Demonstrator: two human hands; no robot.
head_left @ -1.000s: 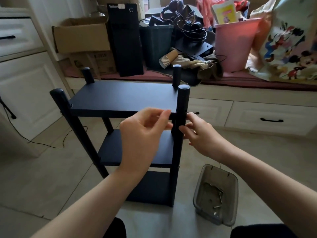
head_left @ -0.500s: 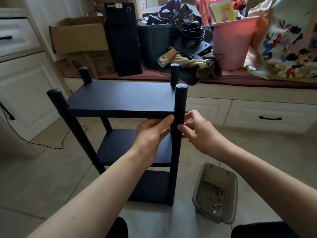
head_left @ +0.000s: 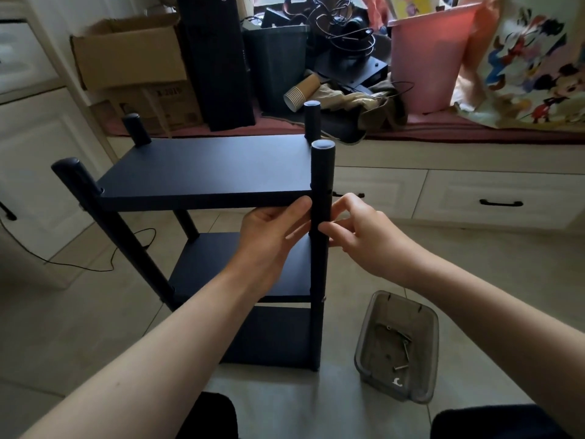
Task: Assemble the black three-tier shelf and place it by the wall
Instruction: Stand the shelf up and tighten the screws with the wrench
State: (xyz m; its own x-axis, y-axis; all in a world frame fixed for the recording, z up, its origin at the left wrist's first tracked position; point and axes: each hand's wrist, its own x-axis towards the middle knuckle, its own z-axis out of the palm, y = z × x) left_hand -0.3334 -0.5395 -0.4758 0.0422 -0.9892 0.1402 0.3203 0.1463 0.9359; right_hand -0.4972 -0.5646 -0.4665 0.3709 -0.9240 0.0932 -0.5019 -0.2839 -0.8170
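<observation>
The black three-tier shelf (head_left: 205, 172) stands upright on the tiled floor in front of me, its round posts rising above the top board. My left hand (head_left: 272, 236) lies just under the top board, fingers wrapped round the near right post (head_left: 321, 185) from the left. My right hand (head_left: 357, 232) is on the other side of the same post, fingertips pinching it just below the top board. Whether a small part sits between those fingertips is hidden.
A clear grey plastic tray (head_left: 421, 324) with loose screws and a small wrench lies on the floor right of the shelf. Behind stands a low drawer bench (head_left: 474, 198) piled with a cardboard box (head_left: 126, 55), a black case, a pink bin (head_left: 430, 55) and cables. White cabinets on the left.
My left hand has dropped from in front of the top board to below it and closed round the near right post. My right hand stayed at the post.
</observation>
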